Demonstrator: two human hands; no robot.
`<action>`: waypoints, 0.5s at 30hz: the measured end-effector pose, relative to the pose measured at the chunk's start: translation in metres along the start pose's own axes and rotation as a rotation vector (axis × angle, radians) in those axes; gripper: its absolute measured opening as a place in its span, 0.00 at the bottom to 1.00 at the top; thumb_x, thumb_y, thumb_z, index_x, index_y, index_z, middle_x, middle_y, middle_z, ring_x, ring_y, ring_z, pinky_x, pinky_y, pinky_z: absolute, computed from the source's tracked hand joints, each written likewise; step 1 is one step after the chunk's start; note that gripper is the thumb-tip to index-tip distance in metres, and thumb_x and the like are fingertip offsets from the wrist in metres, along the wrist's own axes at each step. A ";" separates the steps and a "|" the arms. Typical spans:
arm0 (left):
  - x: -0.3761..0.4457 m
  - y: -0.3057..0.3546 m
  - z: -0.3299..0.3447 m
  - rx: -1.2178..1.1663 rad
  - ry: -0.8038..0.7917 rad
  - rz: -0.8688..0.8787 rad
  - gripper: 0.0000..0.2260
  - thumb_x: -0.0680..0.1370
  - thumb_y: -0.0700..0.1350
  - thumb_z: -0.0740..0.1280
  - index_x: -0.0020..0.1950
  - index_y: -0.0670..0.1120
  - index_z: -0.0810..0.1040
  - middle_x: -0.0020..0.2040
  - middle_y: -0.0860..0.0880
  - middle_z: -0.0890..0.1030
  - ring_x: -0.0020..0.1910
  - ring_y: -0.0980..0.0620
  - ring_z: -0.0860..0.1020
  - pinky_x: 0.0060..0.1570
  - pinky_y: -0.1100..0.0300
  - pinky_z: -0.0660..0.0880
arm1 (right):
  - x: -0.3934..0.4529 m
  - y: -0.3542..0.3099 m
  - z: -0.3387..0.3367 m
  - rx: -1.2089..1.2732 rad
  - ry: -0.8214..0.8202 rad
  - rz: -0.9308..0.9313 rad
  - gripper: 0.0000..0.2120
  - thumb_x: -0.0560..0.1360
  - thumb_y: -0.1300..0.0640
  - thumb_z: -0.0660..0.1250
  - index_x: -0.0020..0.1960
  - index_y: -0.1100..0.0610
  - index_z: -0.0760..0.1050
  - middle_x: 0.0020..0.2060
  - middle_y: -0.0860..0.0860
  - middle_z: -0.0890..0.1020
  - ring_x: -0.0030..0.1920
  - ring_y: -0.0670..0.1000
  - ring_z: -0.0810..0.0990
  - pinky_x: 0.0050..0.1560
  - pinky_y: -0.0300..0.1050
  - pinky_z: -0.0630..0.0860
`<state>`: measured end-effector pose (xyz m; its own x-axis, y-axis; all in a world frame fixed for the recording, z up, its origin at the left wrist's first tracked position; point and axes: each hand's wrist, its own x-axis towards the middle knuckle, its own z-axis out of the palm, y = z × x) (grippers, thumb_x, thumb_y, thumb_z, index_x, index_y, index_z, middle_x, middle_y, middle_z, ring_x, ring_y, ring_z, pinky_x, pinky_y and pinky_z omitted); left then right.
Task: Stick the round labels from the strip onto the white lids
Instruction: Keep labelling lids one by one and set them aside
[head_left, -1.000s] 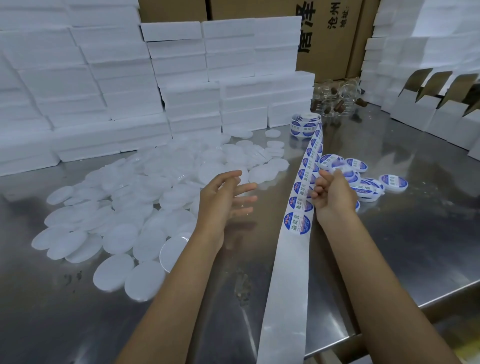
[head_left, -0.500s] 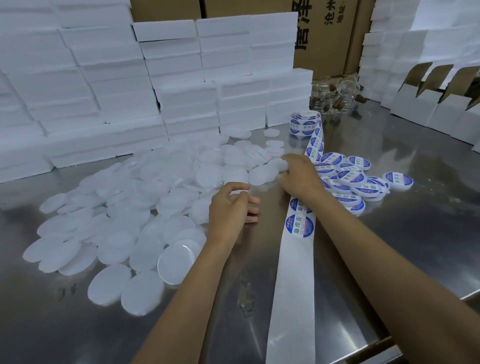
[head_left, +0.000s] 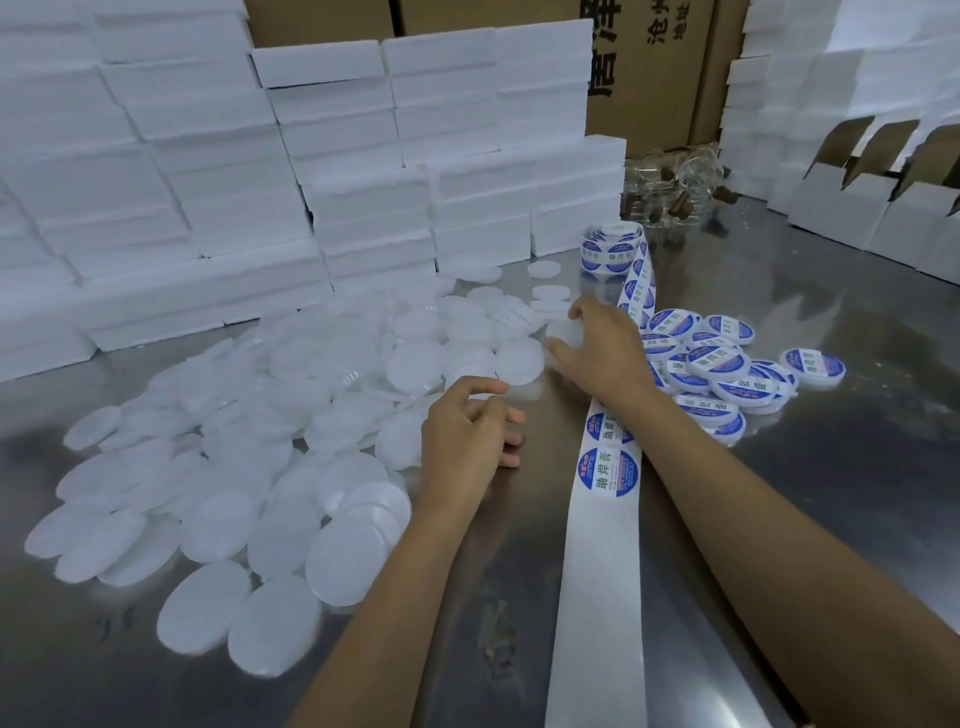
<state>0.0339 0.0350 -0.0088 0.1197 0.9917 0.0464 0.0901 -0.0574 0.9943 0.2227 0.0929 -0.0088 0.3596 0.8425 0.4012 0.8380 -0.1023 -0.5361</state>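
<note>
A white lid is gripped by the right hand.
The left hand is held loosely curled, empty, beside the label strip.

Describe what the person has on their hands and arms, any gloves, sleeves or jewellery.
Nothing shows. The left hand and right hand are bare, without gloves, rings or a watch, and both forearms are uncovered down to the bottom edge of the picture, so no sleeve is in view.
</note>
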 end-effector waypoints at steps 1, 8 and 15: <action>0.000 0.001 0.000 -0.002 0.002 0.000 0.11 0.80 0.36 0.60 0.52 0.50 0.79 0.41 0.46 0.85 0.34 0.54 0.81 0.30 0.60 0.79 | -0.004 -0.003 -0.002 0.034 0.046 -0.009 0.20 0.76 0.49 0.71 0.61 0.60 0.73 0.56 0.58 0.80 0.58 0.59 0.75 0.59 0.52 0.70; -0.004 0.013 -0.005 -0.252 -0.039 -0.083 0.12 0.83 0.50 0.64 0.65 0.50 0.75 0.51 0.42 0.85 0.42 0.43 0.86 0.36 0.48 0.83 | -0.059 -0.046 -0.013 0.322 0.017 -0.198 0.20 0.70 0.45 0.74 0.57 0.50 0.73 0.54 0.47 0.80 0.58 0.51 0.76 0.59 0.50 0.73; -0.016 0.019 -0.019 -0.515 -0.169 -0.116 0.18 0.83 0.31 0.57 0.71 0.43 0.72 0.50 0.42 0.87 0.48 0.46 0.87 0.44 0.57 0.83 | -0.107 -0.056 -0.033 0.313 -0.076 -0.249 0.17 0.70 0.45 0.67 0.57 0.48 0.75 0.52 0.43 0.80 0.55 0.47 0.76 0.56 0.46 0.72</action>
<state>0.0152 0.0205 0.0110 0.2985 0.9536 -0.0403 -0.3778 0.1568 0.9125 0.1511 -0.0085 0.0027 0.1199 0.8590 0.4978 0.7258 0.2663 -0.6343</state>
